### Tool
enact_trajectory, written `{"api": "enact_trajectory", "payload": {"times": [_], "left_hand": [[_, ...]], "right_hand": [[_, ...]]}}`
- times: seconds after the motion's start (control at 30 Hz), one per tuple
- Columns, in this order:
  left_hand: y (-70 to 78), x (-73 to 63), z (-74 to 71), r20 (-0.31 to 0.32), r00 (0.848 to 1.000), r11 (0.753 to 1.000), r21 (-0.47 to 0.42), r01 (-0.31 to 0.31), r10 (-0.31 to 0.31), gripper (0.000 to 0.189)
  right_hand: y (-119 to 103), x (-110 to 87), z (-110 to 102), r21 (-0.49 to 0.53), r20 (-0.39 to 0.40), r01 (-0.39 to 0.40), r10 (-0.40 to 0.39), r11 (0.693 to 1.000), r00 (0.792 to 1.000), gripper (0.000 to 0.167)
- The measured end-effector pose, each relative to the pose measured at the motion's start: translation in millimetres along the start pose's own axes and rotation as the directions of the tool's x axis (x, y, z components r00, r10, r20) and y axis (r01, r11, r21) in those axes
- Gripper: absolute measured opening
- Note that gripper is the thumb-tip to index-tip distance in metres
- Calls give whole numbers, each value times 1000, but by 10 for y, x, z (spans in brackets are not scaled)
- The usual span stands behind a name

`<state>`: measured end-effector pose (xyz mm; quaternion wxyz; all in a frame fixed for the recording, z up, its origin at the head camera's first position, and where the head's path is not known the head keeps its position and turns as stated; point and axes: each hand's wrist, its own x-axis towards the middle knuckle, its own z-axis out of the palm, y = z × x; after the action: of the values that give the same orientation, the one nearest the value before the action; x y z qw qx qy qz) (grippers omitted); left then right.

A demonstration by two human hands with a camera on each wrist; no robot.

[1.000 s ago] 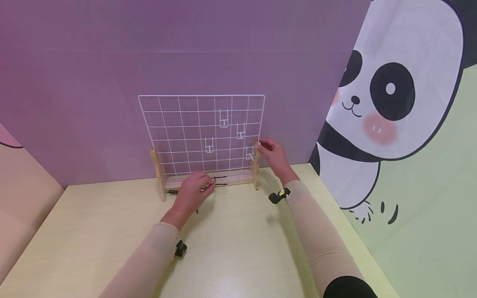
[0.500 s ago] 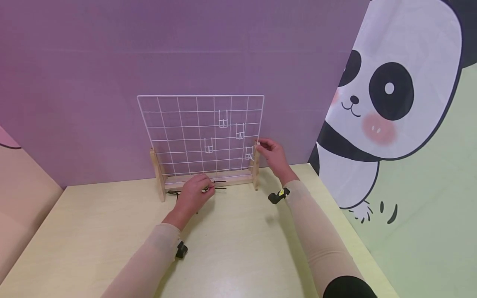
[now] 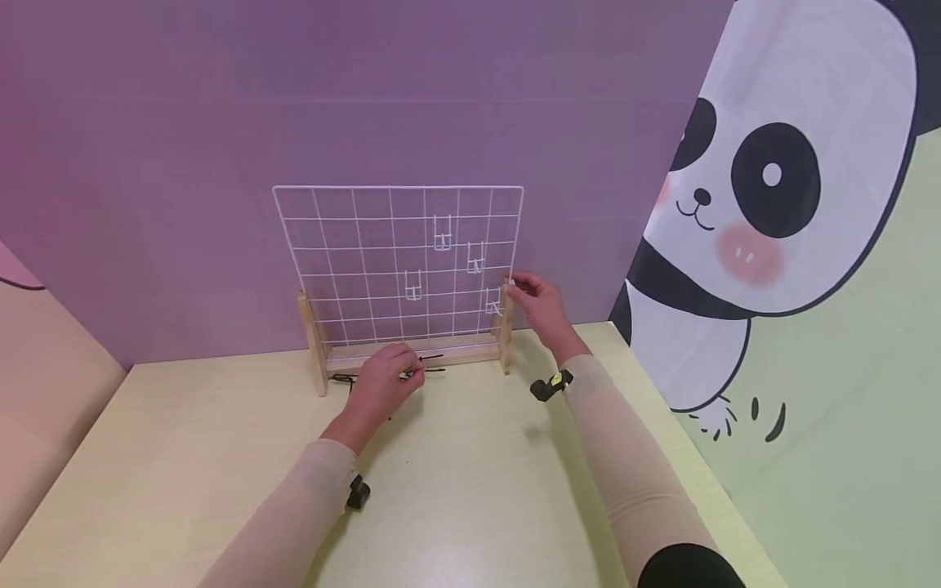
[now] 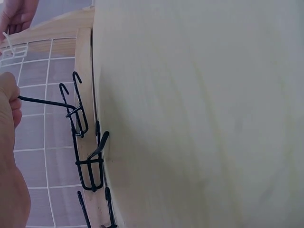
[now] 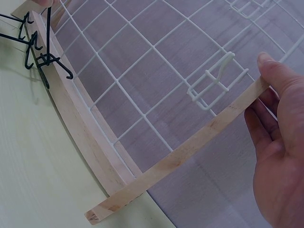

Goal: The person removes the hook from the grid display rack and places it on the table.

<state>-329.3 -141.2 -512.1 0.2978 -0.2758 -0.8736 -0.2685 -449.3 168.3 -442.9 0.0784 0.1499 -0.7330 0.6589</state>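
Taking twelve o'clock as straight away from the wearer in the head view, I am watching the left hand (image 3: 382, 384) pinching a black hook (image 4: 70, 105) by the end of its long prong, the thin bent tips pointing toward three o'clock, in front of a wooden base (image 5: 80, 128). At the left hand's two o'clock, I am seeing the right hand (image 3: 542, 309) gripping the upper end of a wooden upright (image 5: 178, 154), its thumb resting on one side and its fingers curling round behind. Other black hooks (image 4: 90, 162) are lying near the left hand, toward its nine o'clock, beside the base; I am not managing to tell whether they are touching it. A second upright (image 3: 314, 347) is standing at the left hand's ten o'clock, and a white wire grid (image 5: 117, 80) is rising between the two posts. Four white hooks (image 3: 475, 265) are hanging on the grid, between one and two o'clock from the left hand, the lowest sitting just beside the gripped post. The stand is resting on a pale counter (image 3: 441, 498), a purple wall (image 3: 397, 98) is filling twelve o'clock, and a panda picture (image 3: 772, 269) is showing at two.
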Motion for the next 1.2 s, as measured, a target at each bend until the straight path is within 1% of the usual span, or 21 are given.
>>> {"api": "enact_trajectory", "payload": {"times": [0.2, 0.5, 0.77, 1.0, 1.2], "left_hand": [[13, 1, -9, 49, 998, 999, 3, 32, -32, 11], [8, -9, -3, 73, 997, 999, 11, 37, -37, 11], [14, -7, 1, 111, 990, 995, -31, 96, -92, 10], [10, -11, 1, 160, 976, 985, -66, 159, -146, 9], [3, -23, -6, 225, 955, 971, -97, 218, -192, 8]], "right_hand": [[-26, -21, -12, -16, 1, -4, 4, 1000, 1000, 34], [-7, -13, -13, -4, 2, -3, 3, 1000, 1000, 35], [8, 3, -19, 3, 4, 4, -4, 1000, 1000, 35], [16, 11, -18, 9, 0, 9, -9, 1000, 1000, 35], [6, -1, -14, 9, -2, 8, -8, 1000, 1000, 34]]}}
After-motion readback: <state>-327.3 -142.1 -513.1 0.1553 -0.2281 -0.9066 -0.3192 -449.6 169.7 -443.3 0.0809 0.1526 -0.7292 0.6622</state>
